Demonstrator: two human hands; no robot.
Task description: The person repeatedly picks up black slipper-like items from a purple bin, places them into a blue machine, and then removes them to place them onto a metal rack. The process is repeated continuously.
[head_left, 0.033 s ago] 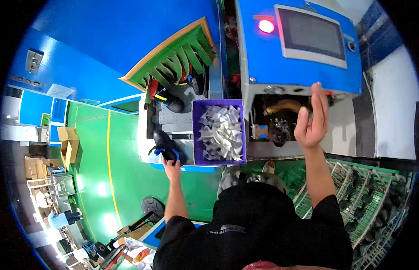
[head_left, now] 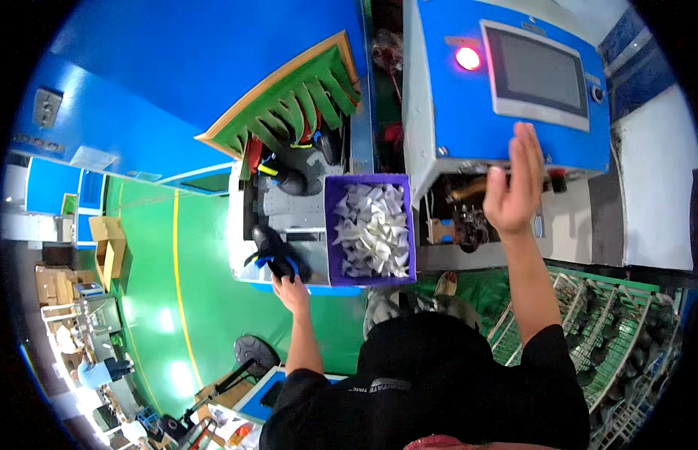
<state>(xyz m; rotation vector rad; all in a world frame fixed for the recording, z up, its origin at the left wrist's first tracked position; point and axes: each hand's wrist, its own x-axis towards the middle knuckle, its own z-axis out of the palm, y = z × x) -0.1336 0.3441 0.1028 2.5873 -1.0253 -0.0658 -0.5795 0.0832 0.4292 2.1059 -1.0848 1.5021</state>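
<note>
My left hand (head_left: 291,293) grips the heel end of a black shoe (head_left: 274,253) with blue trim, at the front edge of the grey metal table. My right hand (head_left: 516,187) is raised with fingers stretched out, holding nothing. It is in front of the lower edge of the blue machine (head_left: 458,112), just below its screen (head_left: 540,75); whether it touches the machine I cannot tell. Beside the shoe stands a purple box (head_left: 332,232) full of white folded pieces (head_left: 371,229). More black shoes (head_left: 291,180) sit farther back, by green hanging strips (head_left: 289,112).
A red lamp (head_left: 467,58) glows on the machine, with dark mechanical parts (head_left: 470,225) under its housing. To my right stands a wire rack (head_left: 597,322) holding several dark items. A cardboard box (head_left: 107,247) is on the green floor at left, beside a yellow line (head_left: 179,277).
The view has shifted slightly, and the machine sits farther right in it. My right hand has moved a little up and left against the machine. My left hand stays on the shoe.
</note>
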